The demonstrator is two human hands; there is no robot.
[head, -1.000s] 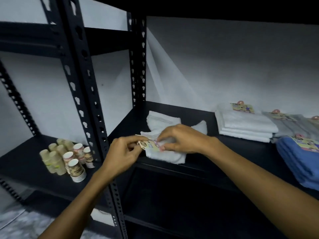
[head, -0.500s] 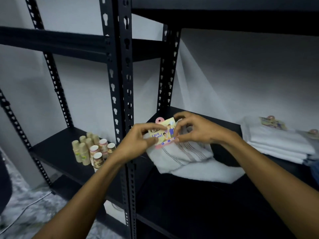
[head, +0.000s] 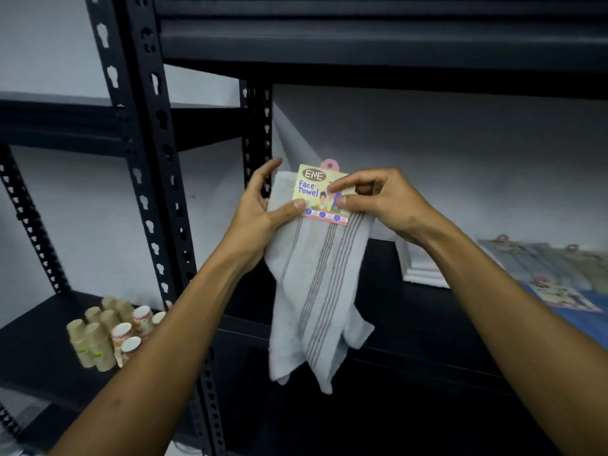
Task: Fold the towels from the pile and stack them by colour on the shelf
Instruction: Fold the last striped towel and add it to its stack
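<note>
Between both hands, in front of the shelf (head: 411, 327): white towel (head: 316, 291), hanging unfolded, grey stripes running down it. At its top edge, card label (head: 324, 195) reading "Face Towel". Left hand (head: 260, 209) gripping the towel's upper left corner, thumb pressed on the label's lower left, fingers curled behind the cloth. Right hand (head: 385, 202) pinching the label's right edge between thumb and forefinger. Right of the right hand, on the shelf: folded white stack (head: 418, 268), then grey towels (head: 543, 264), then blue towel (head: 589, 320), blurred. Below left of the left hand, on the neighbouring shelf: paper cups (head: 108, 334), lying in stacks.
</note>
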